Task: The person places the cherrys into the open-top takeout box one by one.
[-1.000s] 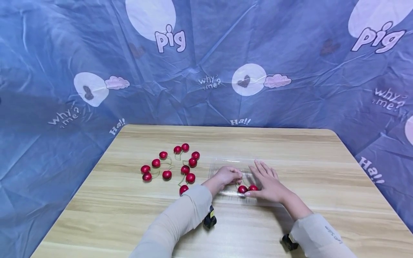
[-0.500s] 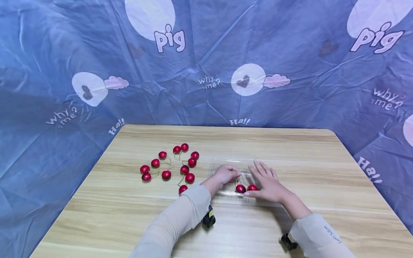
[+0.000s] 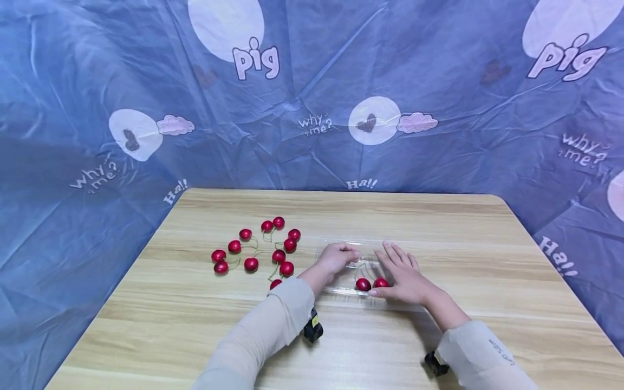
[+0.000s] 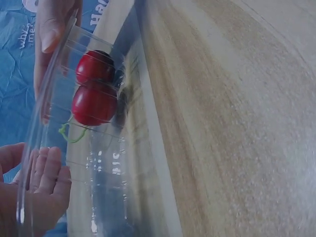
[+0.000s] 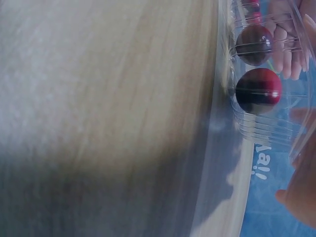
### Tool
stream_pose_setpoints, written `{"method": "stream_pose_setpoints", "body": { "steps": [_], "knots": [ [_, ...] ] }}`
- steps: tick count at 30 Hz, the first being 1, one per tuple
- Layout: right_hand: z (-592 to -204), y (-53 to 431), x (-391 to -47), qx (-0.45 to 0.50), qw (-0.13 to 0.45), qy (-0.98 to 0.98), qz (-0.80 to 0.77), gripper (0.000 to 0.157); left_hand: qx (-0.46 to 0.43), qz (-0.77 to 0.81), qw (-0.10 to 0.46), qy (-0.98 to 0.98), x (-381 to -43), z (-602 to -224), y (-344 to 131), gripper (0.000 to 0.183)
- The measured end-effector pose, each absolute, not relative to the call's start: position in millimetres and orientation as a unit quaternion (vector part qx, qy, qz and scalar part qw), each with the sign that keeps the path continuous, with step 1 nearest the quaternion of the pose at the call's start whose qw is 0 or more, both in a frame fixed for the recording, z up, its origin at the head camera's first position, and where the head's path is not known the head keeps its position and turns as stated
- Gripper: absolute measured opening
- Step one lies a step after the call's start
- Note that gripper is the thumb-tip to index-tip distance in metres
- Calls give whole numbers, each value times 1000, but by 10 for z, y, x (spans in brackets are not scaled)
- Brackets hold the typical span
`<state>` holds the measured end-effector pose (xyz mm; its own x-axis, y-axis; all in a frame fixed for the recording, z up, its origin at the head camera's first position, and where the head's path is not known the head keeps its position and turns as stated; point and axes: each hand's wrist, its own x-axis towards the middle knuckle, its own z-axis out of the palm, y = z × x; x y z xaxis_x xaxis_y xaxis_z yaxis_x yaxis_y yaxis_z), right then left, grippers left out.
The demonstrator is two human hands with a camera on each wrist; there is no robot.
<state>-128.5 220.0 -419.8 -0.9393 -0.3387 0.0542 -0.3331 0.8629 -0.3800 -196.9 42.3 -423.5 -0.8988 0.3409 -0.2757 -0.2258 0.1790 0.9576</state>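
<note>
A clear plastic box (image 3: 341, 291) lies on the table in front of me. Two red cherries (image 3: 363, 284) with green stems sit side by side at its right end; in the left wrist view the cherries (image 4: 94, 103) show through the clear wall. Over the left part of the box is my left hand (image 3: 335, 259), its fingers loosely bent and holding nothing. My right hand (image 3: 405, 277) rests at the right end, fingers spread and straight, its thumb at the near rim beside the cherries.
Several loose cherries (image 3: 251, 264), joined in pairs by their stems, lie left of the box on the wooden table (image 3: 439, 222). My left forearm partly covers the nearest one. Small black cameras (image 3: 313, 328) sit under both wrists. A blue printed cloth (image 3: 312, 157) hangs behind.
My left hand has drawn back slightly left from the cherries' stems, leaving the pair lying in the box. The right hand has stayed in place.
</note>
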Motion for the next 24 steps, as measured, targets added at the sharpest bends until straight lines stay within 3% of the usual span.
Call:
{"method": "stream_pose_setpoints", "body": {
  "steps": [24],
  "knots": [
    [-4188,2192,-1255,-180,-8,963,-200,95,60,687,223,689,-1869,-4040,103,24]
  ]
}}
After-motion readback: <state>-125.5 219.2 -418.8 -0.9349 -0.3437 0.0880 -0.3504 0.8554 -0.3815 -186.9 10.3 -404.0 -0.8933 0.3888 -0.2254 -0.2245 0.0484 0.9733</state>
